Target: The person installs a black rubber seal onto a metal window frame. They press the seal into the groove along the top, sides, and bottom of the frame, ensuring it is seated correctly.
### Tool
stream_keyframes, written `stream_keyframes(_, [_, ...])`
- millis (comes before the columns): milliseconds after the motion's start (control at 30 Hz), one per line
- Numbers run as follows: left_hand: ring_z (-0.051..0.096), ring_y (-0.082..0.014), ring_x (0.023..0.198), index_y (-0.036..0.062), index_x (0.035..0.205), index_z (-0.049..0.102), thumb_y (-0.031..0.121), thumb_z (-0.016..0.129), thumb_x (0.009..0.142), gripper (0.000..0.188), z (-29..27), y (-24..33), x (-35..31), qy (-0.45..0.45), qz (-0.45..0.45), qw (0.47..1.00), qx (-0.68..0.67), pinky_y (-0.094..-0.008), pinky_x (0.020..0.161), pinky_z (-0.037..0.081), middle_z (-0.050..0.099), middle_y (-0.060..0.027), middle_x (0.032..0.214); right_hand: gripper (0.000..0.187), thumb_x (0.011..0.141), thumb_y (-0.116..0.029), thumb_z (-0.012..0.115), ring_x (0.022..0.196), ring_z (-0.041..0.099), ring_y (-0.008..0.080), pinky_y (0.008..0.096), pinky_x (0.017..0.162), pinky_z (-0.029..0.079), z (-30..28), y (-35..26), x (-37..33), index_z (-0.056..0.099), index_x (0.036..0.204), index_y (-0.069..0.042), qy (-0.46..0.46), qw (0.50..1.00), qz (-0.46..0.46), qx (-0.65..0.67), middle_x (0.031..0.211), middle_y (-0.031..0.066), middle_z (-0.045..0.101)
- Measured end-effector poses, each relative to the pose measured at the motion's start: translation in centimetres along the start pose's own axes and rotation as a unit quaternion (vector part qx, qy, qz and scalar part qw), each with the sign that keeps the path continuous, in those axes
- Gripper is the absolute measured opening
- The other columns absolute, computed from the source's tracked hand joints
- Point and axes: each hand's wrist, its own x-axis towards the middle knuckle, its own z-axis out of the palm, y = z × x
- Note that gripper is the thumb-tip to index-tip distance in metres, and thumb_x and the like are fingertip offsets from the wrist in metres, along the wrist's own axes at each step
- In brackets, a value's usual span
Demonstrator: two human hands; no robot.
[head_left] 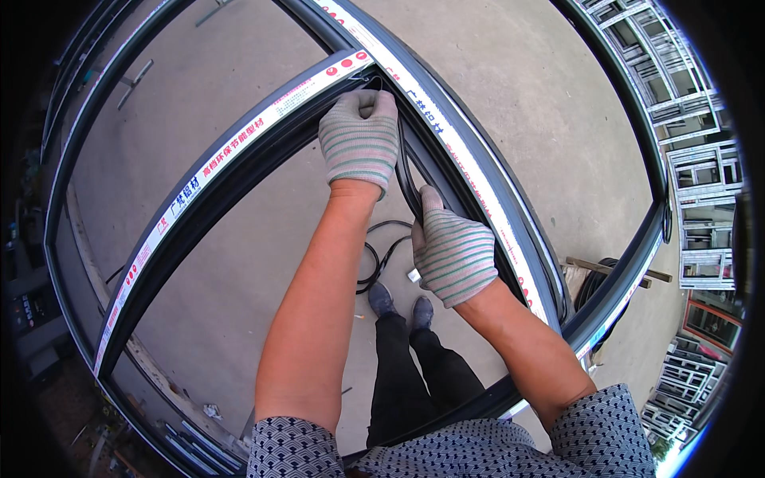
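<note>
A large dark window frame [247, 147] stretches before me, its bars faced with white printed protective film. At the inner corner where two bars meet, my left hand [358, 139], in a striped knit glove, is closed with its fingertips pinching a thin black rubber strip [408, 171]. Some of the pinched part is hidden by the fingers. Lower along the right bar, my right hand [456, 253], gloved alike, is wrapped round the same strip. From there the slack [373, 263] hangs and coils near my feet.
Concrete floor [199, 247] shows through the frame openings. At the right, stacked metal frames [705, 215] stand along the edge. A dark coil [594, 283] lies by a wooden piece [657, 275]. Metal profiles [199, 446] lie at lower left. A small white piece [413, 275] shows near my shoes.
</note>
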Motion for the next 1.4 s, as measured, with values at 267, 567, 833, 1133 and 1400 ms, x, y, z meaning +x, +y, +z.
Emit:
stream_keyframes(267, [0.065, -0.0111, 0.076, -0.0055, 0.104, 0.074, 0.021, 0.071, 0.101, 0.027, 1.2, 0.0, -1.2, 0.025, -0.071, 0.982, -0.174, -0.0288, 0.073, 0.056, 0.073, -0.0066, 0.086, 0.044, 0.102, -0.012, 0.063, 0.053, 0.068, 0.0329, 0.0433, 0.05, 0.053, -0.1, -0.1, -0.1, 0.05, 0.139, 0.006, -0.046, 0.996, 0.04, 0.065, 0.06, 0.0127, 0.064])
stream_keyframes(567, [0.064, -0.0102, 0.076, -0.0028, 0.103, 0.072, 0.02, 0.071, 0.103, 0.023, 2.8, -1.5, -1.6, 0.088, -0.022, 0.969, -0.23, -0.0286, 0.073, 0.056, 0.073, -0.0054, 0.09, 0.044, 0.101, -0.015, 0.063, 0.058, 0.069, 0.0349, 0.0449, 0.053, 0.053, -0.4, -0.3, -0.3, 0.051, 0.139, 0.005, -0.046, 0.998, 0.053, 0.01, 0.064, 0.0142, 0.065])
stream_keyframes(833, [0.065, -0.0115, 0.074, -0.0041, 0.102, 0.07, 0.022, 0.069, 0.104, 0.027, 2.9, -0.8, -1.7, 0.097, -0.007, 0.978, -0.186, -0.0294, 0.072, 0.057, 0.073, -0.0078, 0.088, 0.041, 0.103, -0.018, 0.062, 0.058, 0.069, 0.0375, 0.0463, 0.053, 0.053, -1.0, -0.7, -0.2, 0.054, 0.136, 0.005, -0.036, 0.997, 0.067, 0.025, 0.064, 0.0164, 0.066])
stream_keyframes(1133, [0.062, -0.0098, 0.08, -0.0039, 0.107, 0.072, 0.021, 0.071, 0.103, 0.025, 3.1, 0.0, -2.0, 0.099, -0.041, 0.975, -0.193, -0.0273, 0.076, 0.054, 0.071, -0.0041, 0.092, 0.024, 0.104, -0.022, 0.065, 0.059, 0.069, 0.039, 0.046, 0.054, 0.053, -2.0, -1.1, -0.6, 0.062, 0.108, 0.002, -0.051, 0.99, 0.114, 0.068, 0.067, 0.0198, 0.066])
stream_keyframes(1400, [0.063, -0.0107, 0.08, -0.0051, 0.106, 0.072, 0.022, 0.07, 0.104, 0.027, 3.2, 0.4, -2.1, 0.096, -0.031, 0.981, -0.169, -0.0281, 0.077, 0.056, 0.072, -0.0055, 0.091, 0.019, 0.101, -0.019, 0.069, 0.062, 0.069, 0.0386, 0.0443, 0.055, 0.054, -2.2, -0.8, -2.8, 0.062, 0.097, -0.001, 0.007, 0.996, 0.081, 0.044, 0.072, 0.0198, 0.068])
